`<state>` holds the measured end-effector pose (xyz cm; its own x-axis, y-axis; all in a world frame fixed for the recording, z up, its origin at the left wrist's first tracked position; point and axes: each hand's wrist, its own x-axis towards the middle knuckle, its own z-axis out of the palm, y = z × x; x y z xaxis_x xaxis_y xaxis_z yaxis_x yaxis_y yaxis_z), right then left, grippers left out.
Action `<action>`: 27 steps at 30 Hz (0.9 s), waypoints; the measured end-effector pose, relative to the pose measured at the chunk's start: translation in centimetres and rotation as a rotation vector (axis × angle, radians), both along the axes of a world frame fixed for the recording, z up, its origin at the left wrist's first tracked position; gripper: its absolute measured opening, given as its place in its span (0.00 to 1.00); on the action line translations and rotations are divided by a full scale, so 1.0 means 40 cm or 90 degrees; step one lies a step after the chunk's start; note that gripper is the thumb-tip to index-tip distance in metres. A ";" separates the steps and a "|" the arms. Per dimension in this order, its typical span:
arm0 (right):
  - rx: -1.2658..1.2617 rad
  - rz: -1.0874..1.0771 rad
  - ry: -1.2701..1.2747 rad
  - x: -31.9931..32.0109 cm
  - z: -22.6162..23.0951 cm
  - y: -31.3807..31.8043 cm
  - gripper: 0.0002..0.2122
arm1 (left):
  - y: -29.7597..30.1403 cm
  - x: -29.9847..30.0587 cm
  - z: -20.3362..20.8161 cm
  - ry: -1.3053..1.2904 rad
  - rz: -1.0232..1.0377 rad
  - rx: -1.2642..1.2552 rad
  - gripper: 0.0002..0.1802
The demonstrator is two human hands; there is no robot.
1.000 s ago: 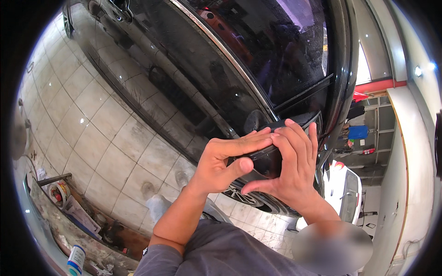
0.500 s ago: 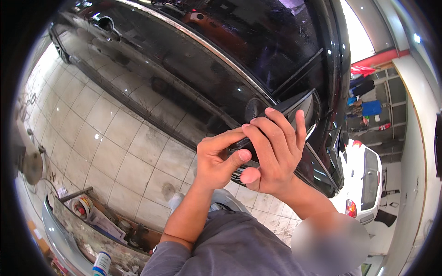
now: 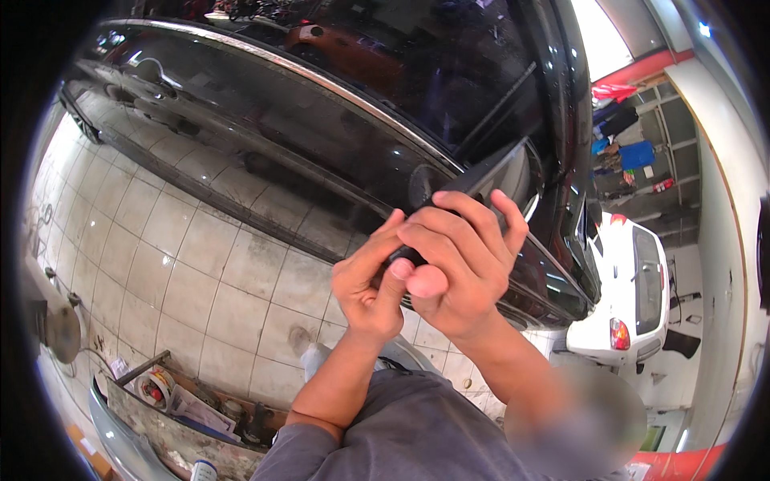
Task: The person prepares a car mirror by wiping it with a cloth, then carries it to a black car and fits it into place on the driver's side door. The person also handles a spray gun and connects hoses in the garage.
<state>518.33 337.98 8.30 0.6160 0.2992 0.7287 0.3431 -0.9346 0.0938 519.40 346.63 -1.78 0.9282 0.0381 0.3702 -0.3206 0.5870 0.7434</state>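
Note:
My left hand (image 3: 369, 284) and my right hand (image 3: 465, 260) meet in front of the black car door (image 3: 313, 144). Between them shows a black rounded piece (image 3: 407, 256), mostly covered by fingers. Whether it is loose or the tip of the car's side mirror (image 3: 507, 175) cannot be made out. My left thumb and bent fingers close around this piece. From the other side my right hand curls over it, its fingers overlapping the left ones and its thumb beside the left thumb. The mirror rises just beyond my right fingertips.
White tiles (image 3: 184, 297) cover the floor. At the lower left a cluttered shelf (image 3: 200, 409) holds a tub (image 3: 154, 388) and papers, beside a grey curved panel (image 3: 132, 449). A white car (image 3: 613, 297) stands at the right, below a rack with a blue item (image 3: 638, 155).
Both hands have drawn closer together; the thumbs now nearly touch. The black piece shows more between them. My left index finger has lifted, and the view has shifted slightly.

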 end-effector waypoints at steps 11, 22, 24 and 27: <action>0.024 0.058 0.093 -0.037 0.095 -0.085 0.31 | -0.023 0.015 0.007 -0.085 0.043 -0.146 0.27; -0.060 0.104 0.204 -0.019 0.081 -0.037 0.29 | -0.015 0.022 -0.113 -0.036 -0.169 -0.174 0.33; -0.084 0.113 0.195 -0.010 0.089 -0.014 0.23 | -0.020 0.032 -0.120 -0.023 -0.225 -0.249 0.29; -0.115 0.075 0.252 -0.005 0.096 0.011 0.17 | -0.040 0.045 -0.133 -0.022 -0.286 -0.344 0.26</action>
